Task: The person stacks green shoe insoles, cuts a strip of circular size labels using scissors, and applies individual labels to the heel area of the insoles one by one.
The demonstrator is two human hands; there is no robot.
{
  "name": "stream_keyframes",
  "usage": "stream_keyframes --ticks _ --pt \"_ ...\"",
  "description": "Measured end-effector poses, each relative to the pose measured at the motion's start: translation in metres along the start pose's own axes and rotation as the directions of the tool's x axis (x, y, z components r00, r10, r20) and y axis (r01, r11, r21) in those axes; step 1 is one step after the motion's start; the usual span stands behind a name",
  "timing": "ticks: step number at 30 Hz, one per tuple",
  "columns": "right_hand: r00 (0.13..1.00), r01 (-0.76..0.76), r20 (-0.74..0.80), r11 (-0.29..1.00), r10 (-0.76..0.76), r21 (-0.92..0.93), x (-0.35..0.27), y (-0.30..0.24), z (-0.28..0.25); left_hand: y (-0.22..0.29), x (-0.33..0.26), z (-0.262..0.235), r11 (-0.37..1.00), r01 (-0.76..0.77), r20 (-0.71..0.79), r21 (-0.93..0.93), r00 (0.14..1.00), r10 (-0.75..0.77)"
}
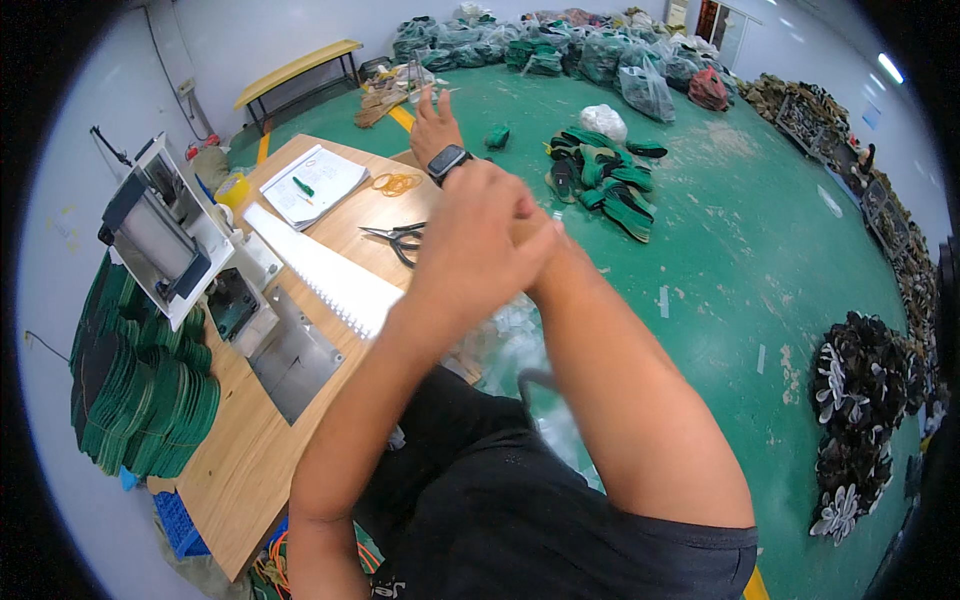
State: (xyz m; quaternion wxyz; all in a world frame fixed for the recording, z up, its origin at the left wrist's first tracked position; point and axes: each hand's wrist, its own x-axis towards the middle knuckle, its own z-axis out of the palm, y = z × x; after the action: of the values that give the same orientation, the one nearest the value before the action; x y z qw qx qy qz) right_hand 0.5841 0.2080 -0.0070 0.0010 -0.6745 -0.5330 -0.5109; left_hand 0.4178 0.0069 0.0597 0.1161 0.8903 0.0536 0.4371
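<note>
My left hand reaches across my body, its fingers bent around my right forearm below the wrist; it is slightly blurred. Beyond it, my right hand is raised past the table's far edge, fingers apart and nothing visible in it. A dark smartwatch sits on the right wrist. Black-handled scissors lie on the wooden table, partly covered by my left hand. Yellowish rubber bands lie farther off, beside an open notebook with a small green tool on it.
A white machine stands at the table's left, near stacked green insoles. A pile of green insoles lies on the floor. Stuffed bags line the back wall beside a yellow bench; dark heaps are at right.
</note>
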Motion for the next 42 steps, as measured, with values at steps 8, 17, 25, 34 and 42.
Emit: stream_keyframes --ticks 8,17,25,34,42 --pt "0.996 -0.092 -0.033 0.988 0.089 -0.126 0.0 0.032 0.052 0.058 -0.032 -0.003 0.95 -0.036 0.118 -0.311 0.99 0.076" --pt "0.99 0.123 0.089 0.98 -0.111 -0.157 -0.001 -0.015 0.025 -0.014 -0.016 0.004 0.959 0.118 0.059 -0.258 0.993 -0.106" --pt "0.95 -0.167 0.313 0.835 -0.007 0.524 0.016 0.009 0.028 0.035 -0.069 -0.043 0.823 0.215 0.326 -0.526 0.945 -0.039" --pt "0.997 0.026 -0.024 -0.029 0.067 0.999 -0.07 -0.035 -0.183 0.008 -0.242 -0.275 0.704 0.71 -0.662 -0.01 0.523 -0.537" --pt "0.641 0.765 -0.746 -0.237 0.182 0.599 0.013 -0.222 -0.37 -0.047 -0.361 -0.401 0.555 0.832 -0.963 -0.001 0.149 -0.225"
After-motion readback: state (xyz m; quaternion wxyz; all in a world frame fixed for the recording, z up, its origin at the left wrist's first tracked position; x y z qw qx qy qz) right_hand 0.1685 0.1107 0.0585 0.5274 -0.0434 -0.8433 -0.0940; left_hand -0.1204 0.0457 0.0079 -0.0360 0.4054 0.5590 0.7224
